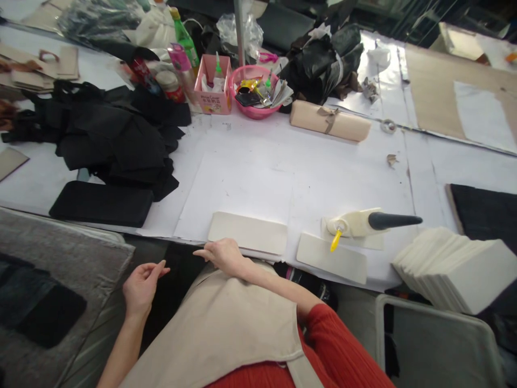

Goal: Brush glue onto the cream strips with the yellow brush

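Note:
My left hand [143, 285] hangs in front of the table's near edge, thumb and fingers pinched together. Whatever the pinch may hold is too small to make out. Across my apron, my right hand [221, 253] reaches left, with curled fingers close to the table edge; nothing nameable shows in it. Just beyond it lies a flat cream rectangular board [248, 233]. To the right is a second pale board [332, 257]. Over its far edge lies a cream tool with a black tapered handle [393, 220] and a yellow nozzle [335, 240].
Black cut pieces [117, 129] heap at left, behind a black padded panel [100, 203]. A pink box [213, 86], a pink basket [256, 112] and a beige ribbon-tied roll [329, 121] stand farther back. Stacked white boards [456, 269] sit right, above a grey bin [440, 345].

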Demonstrator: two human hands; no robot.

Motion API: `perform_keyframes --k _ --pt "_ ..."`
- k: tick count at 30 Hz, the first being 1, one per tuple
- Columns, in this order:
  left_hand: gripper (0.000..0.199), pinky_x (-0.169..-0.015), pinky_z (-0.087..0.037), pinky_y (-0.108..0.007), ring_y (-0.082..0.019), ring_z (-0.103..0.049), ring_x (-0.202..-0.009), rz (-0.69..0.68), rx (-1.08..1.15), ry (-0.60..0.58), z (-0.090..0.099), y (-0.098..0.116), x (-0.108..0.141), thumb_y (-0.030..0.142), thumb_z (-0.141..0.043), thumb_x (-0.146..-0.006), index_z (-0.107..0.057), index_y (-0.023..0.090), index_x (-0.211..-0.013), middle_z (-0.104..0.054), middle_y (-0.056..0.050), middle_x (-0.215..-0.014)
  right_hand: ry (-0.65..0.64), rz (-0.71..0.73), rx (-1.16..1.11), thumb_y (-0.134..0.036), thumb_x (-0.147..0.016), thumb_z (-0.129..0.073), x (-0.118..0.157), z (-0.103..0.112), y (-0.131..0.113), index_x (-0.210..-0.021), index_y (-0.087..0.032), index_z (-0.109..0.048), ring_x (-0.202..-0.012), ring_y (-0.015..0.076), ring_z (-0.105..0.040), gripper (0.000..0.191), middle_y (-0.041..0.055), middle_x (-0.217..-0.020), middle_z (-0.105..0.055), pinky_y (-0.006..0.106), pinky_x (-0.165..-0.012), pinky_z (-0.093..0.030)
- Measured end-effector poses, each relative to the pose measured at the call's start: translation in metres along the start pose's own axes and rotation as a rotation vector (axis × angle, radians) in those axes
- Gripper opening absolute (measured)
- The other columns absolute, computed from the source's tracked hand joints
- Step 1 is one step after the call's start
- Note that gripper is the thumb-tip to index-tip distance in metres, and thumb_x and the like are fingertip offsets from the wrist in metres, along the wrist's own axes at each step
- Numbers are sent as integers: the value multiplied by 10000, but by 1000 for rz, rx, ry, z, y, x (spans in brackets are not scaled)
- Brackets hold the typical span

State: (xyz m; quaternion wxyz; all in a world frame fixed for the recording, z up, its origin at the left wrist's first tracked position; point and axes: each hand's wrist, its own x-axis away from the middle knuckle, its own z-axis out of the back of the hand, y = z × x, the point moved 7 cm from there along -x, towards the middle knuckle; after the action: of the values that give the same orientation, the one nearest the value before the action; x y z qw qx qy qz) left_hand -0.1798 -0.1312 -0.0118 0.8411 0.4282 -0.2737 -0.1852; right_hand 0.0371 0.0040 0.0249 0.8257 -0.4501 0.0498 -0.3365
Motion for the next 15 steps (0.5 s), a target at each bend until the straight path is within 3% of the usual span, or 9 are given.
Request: perform_keyframes --k 1,3,6,8,11,13,15 --pt "438 -758 -582 -387 -207 -695 -631 6 -30 -34 -1 -7 -3 538 -791 -601 -604 172 -752 -673 -12 -620 0 -32 -11 -379 -1010 -511 5 3 6 -990 -206 -741 -828 167 -694 288 13 -738 -709 292 -878 -492" --pt "460 -773 -581 -398 -225 -701 -664 34 -61 -137 -12 -17 -7 604 -722 -661 -625 164 -757 -689 -40 -642 26 -23 -53 -255 -996 -537 21 12 14 -1251 -253 -659 -987 178 -685 282 46 -1012 -738 276 -871 -499" --pt "531 -769 -579 -408 -269 -713 -760 36 -130 -307 -41 -21 -16 683 -663 -658 -633 180 -827 -721 -67 -751 131 -5 -165 -167 -879 -675 63 33 33 -1509 -329 -381 -1277 222 -550 714 95 -1465 -515 338 -993 -478" --pt "574 -774 -572 -414 -293 -713 -837 -40 -243 -357 -63 -14 -27 694 -693 -588 -611 229 -914 -733 -52 -843 278 -85 -335 -247 -858 -698 102 52 59 -1484 -297 -428 -1215 221 -594 684 105 -1419 -553 368 -1001 -492" --pt "541 -846 -550 -440 -312 -706 -929 -192 -453 -381 -102 5 -45 676 -699 -560 -565 286 -910 -732 -10 -890 715 -316 -628 -393 -901 -607 189 89 124 -1247 -219 -646 -904 193 -703 390 67 -1022 -727 371 -893 -554" --pt "530 -841 -545 -445 -318 -701 -955 -255 -514 -401 -128 20 -51 650 -723 -539 -524 292 -875 -719 15 -844 1113 -536 -656 -454 -864 -618 269 111 175 -1149 -187 -672 -848 205 -705 394 72 -962 -725 382 -856 -564" --pt "542 -762 -543 -431 -330 -705 -892 -252 -577 -402 -148 29 -54 619 -771 -489 -499 282 -816 -687 31 -720 1380 -813 -516 -467 -831 -601 347 122 217 -1119 -158 -662 -860 218 -701 427 95 -988 -720 394 -862 -556"
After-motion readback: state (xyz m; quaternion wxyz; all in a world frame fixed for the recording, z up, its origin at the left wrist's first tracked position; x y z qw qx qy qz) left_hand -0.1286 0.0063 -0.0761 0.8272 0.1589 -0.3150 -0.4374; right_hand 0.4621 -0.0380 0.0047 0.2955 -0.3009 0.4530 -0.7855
